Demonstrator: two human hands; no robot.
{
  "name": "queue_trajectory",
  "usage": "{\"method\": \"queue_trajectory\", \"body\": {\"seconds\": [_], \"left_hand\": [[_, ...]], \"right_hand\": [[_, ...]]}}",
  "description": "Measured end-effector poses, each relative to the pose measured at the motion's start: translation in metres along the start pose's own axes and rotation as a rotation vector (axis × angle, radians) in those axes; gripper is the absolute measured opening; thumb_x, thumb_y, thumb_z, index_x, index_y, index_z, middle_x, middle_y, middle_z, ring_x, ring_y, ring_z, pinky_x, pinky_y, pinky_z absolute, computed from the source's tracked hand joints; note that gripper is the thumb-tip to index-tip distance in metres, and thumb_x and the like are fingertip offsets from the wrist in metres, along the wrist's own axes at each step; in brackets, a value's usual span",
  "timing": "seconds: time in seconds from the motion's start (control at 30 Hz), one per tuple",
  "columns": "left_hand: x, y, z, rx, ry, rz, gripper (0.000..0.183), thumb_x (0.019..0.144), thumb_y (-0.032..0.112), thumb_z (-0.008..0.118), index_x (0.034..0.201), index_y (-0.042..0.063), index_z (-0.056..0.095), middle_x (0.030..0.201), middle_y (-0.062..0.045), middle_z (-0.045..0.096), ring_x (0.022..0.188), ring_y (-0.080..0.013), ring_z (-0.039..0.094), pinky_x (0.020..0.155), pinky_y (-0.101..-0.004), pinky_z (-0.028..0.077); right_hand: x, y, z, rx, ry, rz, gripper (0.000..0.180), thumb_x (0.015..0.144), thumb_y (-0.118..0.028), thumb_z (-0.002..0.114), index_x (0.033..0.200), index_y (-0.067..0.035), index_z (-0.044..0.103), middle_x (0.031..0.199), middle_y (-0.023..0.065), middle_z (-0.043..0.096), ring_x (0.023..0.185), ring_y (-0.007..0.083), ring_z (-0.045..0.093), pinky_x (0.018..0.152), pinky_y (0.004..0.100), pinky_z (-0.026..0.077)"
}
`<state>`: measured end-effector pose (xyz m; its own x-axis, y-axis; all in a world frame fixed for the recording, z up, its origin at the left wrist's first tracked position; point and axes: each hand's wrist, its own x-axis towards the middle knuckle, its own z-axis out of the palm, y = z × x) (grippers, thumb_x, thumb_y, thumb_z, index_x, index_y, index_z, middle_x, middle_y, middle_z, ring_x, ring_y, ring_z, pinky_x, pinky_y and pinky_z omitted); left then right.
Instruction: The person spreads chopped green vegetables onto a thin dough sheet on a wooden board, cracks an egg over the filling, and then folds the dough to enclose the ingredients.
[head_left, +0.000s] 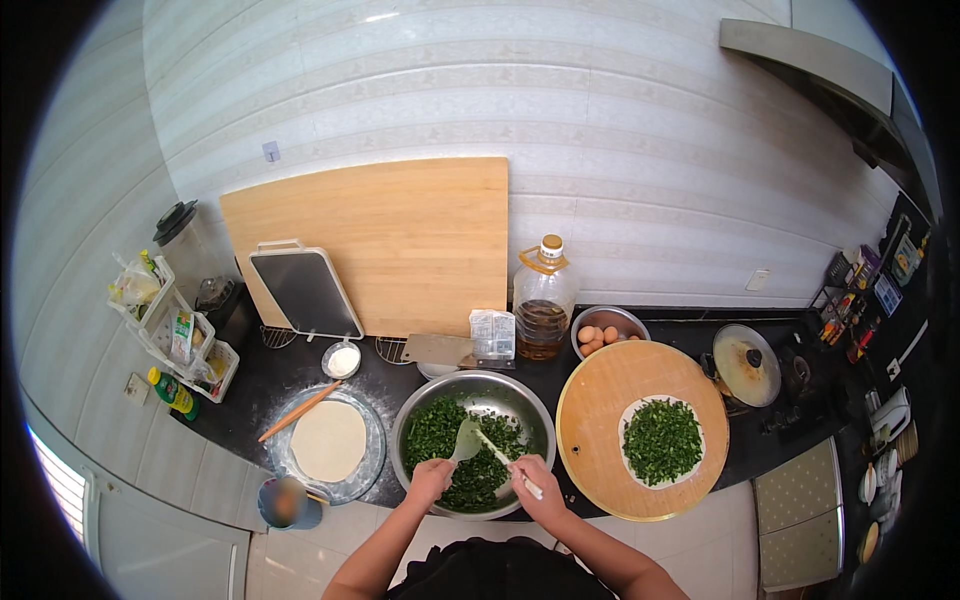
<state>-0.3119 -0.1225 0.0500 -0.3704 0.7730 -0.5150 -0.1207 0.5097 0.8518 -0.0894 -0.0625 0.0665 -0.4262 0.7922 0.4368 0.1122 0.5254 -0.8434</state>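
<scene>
My left hand (430, 481) grips a pale translucent paddle (468, 439), its flat end over chopped greens (441, 429). The greens lie in a large stainless steel bowl (548, 424) directly before me. My right hand (538, 489) holds a slim white-handled utensil (491, 448). Its tip reaches close to the paddle, and its exact kind is unclear. To the right, more chopped greens (662, 442) cover a round dough sheet (625, 427) on a round wooden board (592, 405). On the left, a bare dough sheet (328, 441) rests on a floured round board (375, 457), with a wooden rolling pin (300, 411) beside it.
Behind the bowl are a cleaver (437, 349), a small bowl of white powder (343, 360), and an oil jug (545, 307). A bowl of eggs (609, 312) partly hides behind the wooden board. A lidded pan (746, 364) stands right; a bucket (300, 514) is lower left.
</scene>
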Motion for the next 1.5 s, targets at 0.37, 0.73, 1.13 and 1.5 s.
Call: {"method": "queue_trajectory", "body": {"seconds": [0.37,0.73,1.13,1.5], "left_hand": [[0.001,-0.008,0.000,0.011,-0.002,0.013,0.032,0.088,0.031,0.062,0.092,-0.001,0.067,0.055,-0.002,0.051,0.041,-0.0101,0.044,0.037,-0.0262,0.030],[-0.008,-0.002,0.002,0.007,-0.017,-0.005,0.033,0.088,0.033,0.062,0.094,0.000,0.067,0.056,-0.002,0.053,0.042,-0.0103,0.044,0.038,-0.0264,0.030],[-0.009,-0.002,0.001,0.012,-0.010,-0.007,0.038,0.088,0.035,0.062,0.101,-0.001,0.067,0.059,-0.003,0.055,0.044,-0.0107,0.046,0.039,-0.0263,0.032],[-0.007,-0.005,0.000,-0.015,-0.007,0.020,0.036,0.088,0.034,0.062,0.097,-0.001,0.067,0.056,-0.002,0.053,0.042,-0.0102,0.044,0.038,-0.0264,0.031]], "right_hand": [[-0.004,0.010,-0.005,-0.053,0.055,0.120,0.009,0.088,-0.005,0.059,0.096,0.000,0.060,0.093,0.0165,0.058,0.085,0.0304,0.059,0.074,0.0343,0.048],[0.000,0.002,-0.007,-0.047,0.068,0.055,0.011,0.088,-0.004,0.058,0.098,-0.001,0.059,0.095,0.0160,0.058,0.083,0.0293,0.059,0.074,0.0333,0.048],[-0.007,-0.003,-0.006,-0.021,0.066,0.030,0.008,0.089,-0.006,0.058,0.095,-0.001,0.059,0.092,0.0147,0.058,0.080,0.0278,0.059,0.073,0.0324,0.048],[-0.010,0.009,-0.010,-0.029,0.073,0.143,0.009,0.090,-0.008,0.057,0.095,-0.001,0.060,0.089,0.0149,0.057,0.080,0.0273,0.058,0.073,0.0330,0.047]]}}
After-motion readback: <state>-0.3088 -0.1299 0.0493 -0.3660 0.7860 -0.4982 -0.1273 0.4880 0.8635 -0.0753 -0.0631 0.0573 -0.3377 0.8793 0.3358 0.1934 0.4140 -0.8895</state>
